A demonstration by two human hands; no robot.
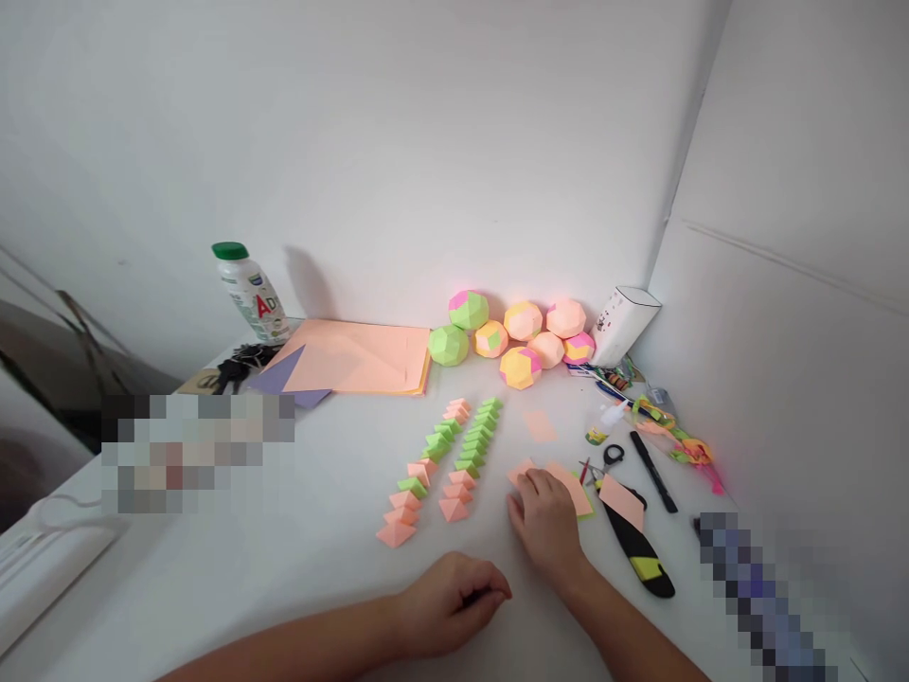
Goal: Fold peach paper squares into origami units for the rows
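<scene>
Several small peach paper squares (524,470) lie on the white table (284,568), right of centre. On my remote feed the right hand (545,519) rests on them, fingers laid flat and gripping nothing. The left hand (454,599) sits nearer, curled into a loose fist; I cannot tell whether anything is inside. Two rows of folded paper pieces (440,464) run just left, with paper balls (522,341) by the wall.
</scene>
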